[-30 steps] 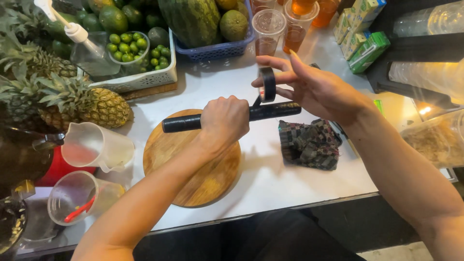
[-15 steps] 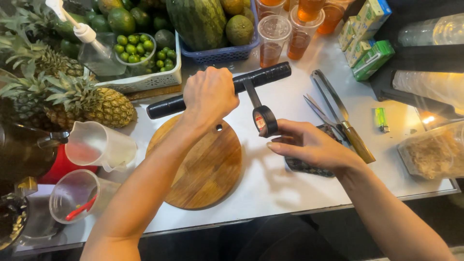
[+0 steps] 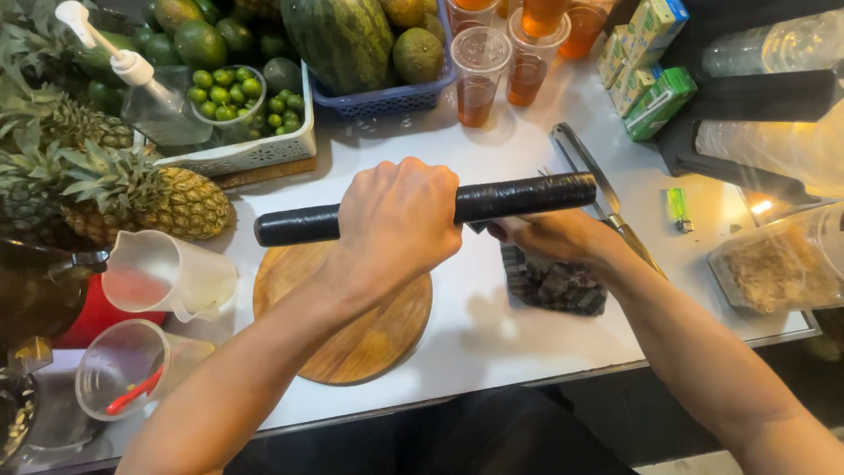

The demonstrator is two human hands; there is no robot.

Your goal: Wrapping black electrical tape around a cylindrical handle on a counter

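My left hand (image 3: 396, 220) is shut around the middle of a long black stick (image 3: 527, 195), held level above the white counter. The stick runs from over the round wooden board (image 3: 352, 339) to the right, past a long knife (image 3: 591, 176). My right hand (image 3: 558, 236) is just below and behind the stick's right part, over a dark patterned cloth (image 3: 554, 286). Its fingers curl on a small dark peeler (image 3: 479, 227), mostly hidden by the stick.
Pineapples (image 3: 149, 198) lie at the left beside a white jug (image 3: 167, 277) and a plastic cup (image 3: 132, 378). At the back are a tray of limes (image 3: 237, 97), a watermelon (image 3: 338, 35) and cups of brown drink (image 3: 479, 75). Green cartons (image 3: 655, 92), a lighter (image 3: 679, 208) and a clear tub (image 3: 782, 264) sit right.
My left hand has brought the stick down and nearer, from the back of the board to above its top edge. My right hand with the peeler moved up under the stick's right part.
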